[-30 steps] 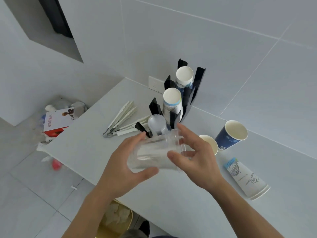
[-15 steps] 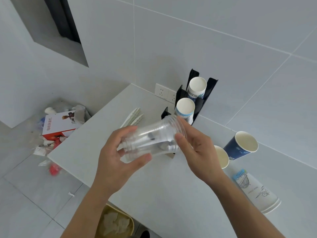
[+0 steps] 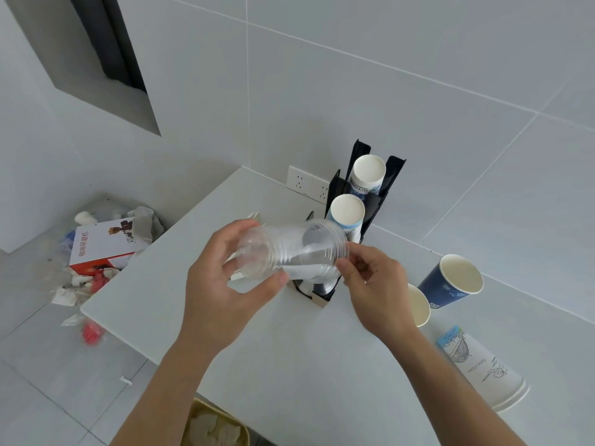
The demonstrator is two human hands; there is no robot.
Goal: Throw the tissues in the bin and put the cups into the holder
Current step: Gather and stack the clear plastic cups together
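A stack of clear plastic cups [image 3: 289, 249] lies on its side in the air, mouth toward the black cup holder [image 3: 373, 201]. My left hand [image 3: 225, 284] grips the stack's base end. My right hand [image 3: 376, 288] pinches the rim at the mouth end. The holder's two upper slots each hold white paper cups [image 3: 347, 210]; its lowest slot is hidden behind the clear cups. On the counter to the right stand a dark blue cup [image 3: 450, 284] and a small white cup [image 3: 418, 305]. A printed white cup stack [image 3: 483, 368] lies on its side. The bin [image 3: 219, 426] below the counter edge holds tissues.
The white counter [image 3: 289, 365] ends at its left edge near my left forearm. A wall socket [image 3: 309, 185] sits behind the holder. On the floor to the left lie a red and white box [image 3: 103, 246] and scattered litter. White tongs are mostly hidden behind my left hand.
The clear cups have risen and tipped further, with the mouth now pointing at the holder. My right hand has slid from the stack's side to its rim. The view has moved back and up.
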